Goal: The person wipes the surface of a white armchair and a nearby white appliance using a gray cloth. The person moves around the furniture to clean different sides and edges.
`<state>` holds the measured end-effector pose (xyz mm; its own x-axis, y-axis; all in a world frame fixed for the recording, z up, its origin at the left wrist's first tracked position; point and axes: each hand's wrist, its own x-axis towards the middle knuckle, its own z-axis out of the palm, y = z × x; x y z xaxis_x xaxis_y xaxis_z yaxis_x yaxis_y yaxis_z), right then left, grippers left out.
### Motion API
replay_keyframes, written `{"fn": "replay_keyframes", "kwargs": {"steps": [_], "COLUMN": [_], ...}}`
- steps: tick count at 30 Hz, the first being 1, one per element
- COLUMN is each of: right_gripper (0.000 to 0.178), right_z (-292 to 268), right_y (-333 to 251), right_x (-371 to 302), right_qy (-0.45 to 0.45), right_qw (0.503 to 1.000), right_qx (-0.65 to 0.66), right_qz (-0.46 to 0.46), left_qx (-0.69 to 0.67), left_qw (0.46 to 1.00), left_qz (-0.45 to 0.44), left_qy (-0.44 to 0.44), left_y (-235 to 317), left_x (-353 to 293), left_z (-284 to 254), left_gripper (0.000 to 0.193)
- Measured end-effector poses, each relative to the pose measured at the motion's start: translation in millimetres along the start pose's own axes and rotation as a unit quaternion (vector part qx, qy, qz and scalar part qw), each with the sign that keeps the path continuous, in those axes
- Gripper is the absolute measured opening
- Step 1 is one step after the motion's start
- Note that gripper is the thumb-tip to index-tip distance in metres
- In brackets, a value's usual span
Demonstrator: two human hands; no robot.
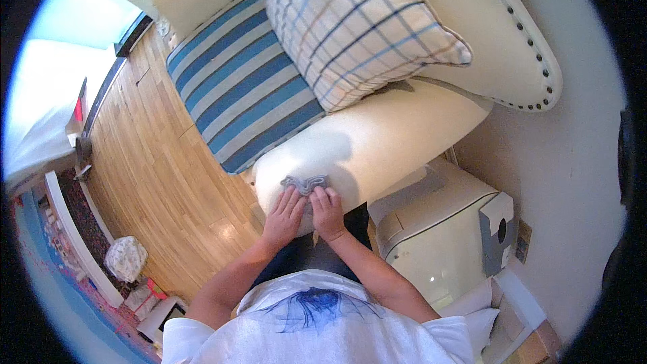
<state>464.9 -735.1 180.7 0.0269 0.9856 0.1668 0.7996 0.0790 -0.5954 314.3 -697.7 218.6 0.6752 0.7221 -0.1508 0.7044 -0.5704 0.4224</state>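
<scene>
A small bunched grey cloth (304,183) lies on the rounded front end of the cream sofa arm (397,128). My left hand (286,213) has its fingers closed on the cloth's left part, pressing it against the sofa arm. Right beside it, my right hand (327,211) grips the other side, fingers bent over the folds. The two hands almost meet. Part of the cloth is hidden beneath my fingers.
Beyond the arm is a blue-and-white striped seat cushion (249,81) with a checked pillow (357,27) leaning on it. A cream cabinet-like unit (438,236) stands close on my right. Wooden floor (158,155) stretches to the left, with a patterned round bundle (126,258) near a white-edged rack.
</scene>
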Motion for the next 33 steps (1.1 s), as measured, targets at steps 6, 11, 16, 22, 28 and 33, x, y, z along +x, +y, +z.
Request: {"fn": "replay_keyframes", "kwargs": {"steps": [6, 11, 16, 22, 28, 33], "right_gripper": [0.027, 0.019, 0.017, 0.027, 0.065, 0.032], "right_z": [34.5, 43.2, 10.3, -50.5, -102.9, -134.6], "right_y": [-64.9, -103.3, -132.4, -169.0, -178.4, -200.3], "right_x": [-3.8, 2.5, 17.6, 41.5, 66.1, 72.6], "right_qy": [-0.056, -0.146, -0.068, -0.137, -0.306, -0.322], "right_qw": [0.993, 0.978, 0.989, 0.951, 0.728, 0.72], "right_qx": [0.024, 0.117, 0.086, 0.234, 0.581, 0.593], "right_qz": [-0.098, -0.092, -0.096, -0.147, 0.197, 0.164], "left_qx": [-0.057, -0.45, -0.862, -0.825, -0.791, -0.737], "left_qw": [0.992, 0.826, 0.316, 0.449, 0.533, 0.589], "left_qz": [-0.092, -0.318, -0.387, -0.269, -0.163, -0.185], "left_qy": [0.062, 0.117, 0.086, 0.213, 0.251, 0.275], "left_y": [-37.7, -42.9, -48.3, -14.2, 22.9, 53.7], "left_x": [-87.4, -135.9, -138.7, -138.8, -155.0, -171.6], "left_z": [8.3, -1.8, -23.7, -96.7, -168.6, -188.0], "left_gripper": [0.041, 0.041, 0.046, 0.041, 0.041, 0.04]}}
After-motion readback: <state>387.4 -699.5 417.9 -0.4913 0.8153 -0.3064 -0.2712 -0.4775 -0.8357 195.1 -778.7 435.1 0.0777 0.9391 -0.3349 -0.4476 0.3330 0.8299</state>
